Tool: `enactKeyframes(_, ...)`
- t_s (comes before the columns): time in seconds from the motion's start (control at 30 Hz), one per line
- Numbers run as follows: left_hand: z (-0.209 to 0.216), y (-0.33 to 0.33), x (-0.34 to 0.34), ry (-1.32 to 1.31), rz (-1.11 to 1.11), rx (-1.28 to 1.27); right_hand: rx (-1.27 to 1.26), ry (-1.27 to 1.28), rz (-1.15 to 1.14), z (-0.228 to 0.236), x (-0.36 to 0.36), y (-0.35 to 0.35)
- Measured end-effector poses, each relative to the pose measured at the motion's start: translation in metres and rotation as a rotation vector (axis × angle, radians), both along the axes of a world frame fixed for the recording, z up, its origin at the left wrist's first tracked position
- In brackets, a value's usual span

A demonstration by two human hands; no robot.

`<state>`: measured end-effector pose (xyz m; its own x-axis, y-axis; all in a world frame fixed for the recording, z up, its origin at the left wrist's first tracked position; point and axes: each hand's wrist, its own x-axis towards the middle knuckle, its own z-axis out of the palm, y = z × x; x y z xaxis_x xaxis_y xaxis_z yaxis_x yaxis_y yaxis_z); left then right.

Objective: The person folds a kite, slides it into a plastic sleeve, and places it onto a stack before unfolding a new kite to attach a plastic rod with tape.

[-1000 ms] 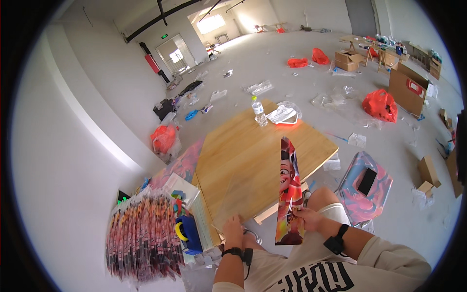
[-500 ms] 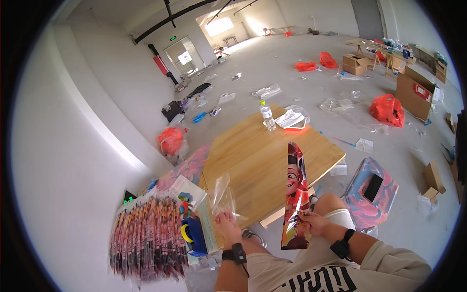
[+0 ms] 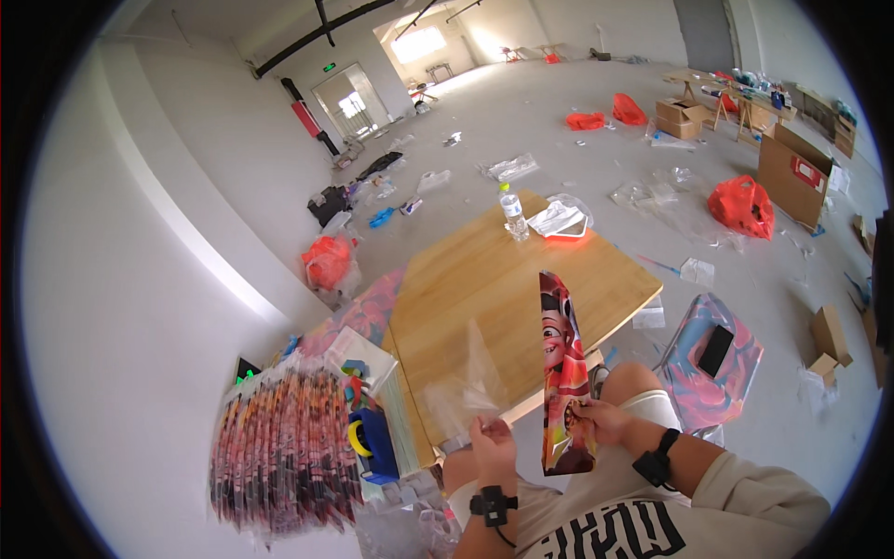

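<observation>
My right hand (image 3: 605, 421) grips the lower part of a long, flat, glossy folded piece printed with a cartoon face (image 3: 557, 373) in red, pink and black. It stands nearly upright above my lap, at the table's near edge. To its left, the fingers of my left hand (image 3: 494, 447) are closed on a clear plastic bag (image 3: 470, 387), which rises thin and partly see-through in front of the wooden table (image 3: 466, 289). Further left lies a thick row of similar printed pieces (image 3: 284, 447) in clear wrapping. Beside that row stands a blue tape dispenser (image 3: 377, 447) with a yellow roll.
At the table's far end are a water bottle (image 3: 513, 214) and a tray with white paper (image 3: 559, 222). A black phone (image 3: 714, 355) lies on a patterned stool (image 3: 708, 391) to my right. Cardboard boxes (image 3: 792, 177) and red bags (image 3: 742, 207) are on the floor.
My left hand has moved right, bringing the plastic bag closer to the printed piece. The printed piece has tilted slightly, its top leaning a little left, still in my right hand.
</observation>
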<state>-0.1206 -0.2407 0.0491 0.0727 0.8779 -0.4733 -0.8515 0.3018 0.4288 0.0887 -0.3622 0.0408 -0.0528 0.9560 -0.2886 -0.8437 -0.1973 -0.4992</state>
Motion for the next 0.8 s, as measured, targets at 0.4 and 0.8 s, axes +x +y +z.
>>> enactKeyframes(0.4, -0.023, -0.063, 0.030, 0.720, -0.242, 0.050, 0.038, 0.029, 0.111, -0.027, 0.007, 0.003)
enactKeyframes(0.8, 0.054, -0.050, 0.011, 1.519, -0.245, 1.328, 0.127, 0.206, 0.209, 0.006, 0.002, 0.002)
